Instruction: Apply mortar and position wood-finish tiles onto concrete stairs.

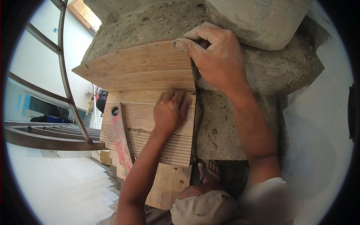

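A wood-look tile [138, 62] stands on edge at the back of a step, against rough mortar. My right hand [221, 56] pinches its upper right corner, thumb on the front face and fingers behind the edge. Below it lies a wood-look tread tile [142, 112], with a ribbed strip [168, 150] along its near side. My left hand [169, 112] rests on the tread tile near the joint, its fingers bent and slightly apart, holding nothing. Left of that hand, a worn red and grey level [122, 138] lies across the tread.
A metal railing [67, 86] runs along the left. At the upper right, a large pale container [258, 22] sits on rough mortar [138, 24]. Bare concrete [221, 127] lies right of the tiles, beside a white wall [322, 131]. My sandalled foot [209, 171] is on the lower step.
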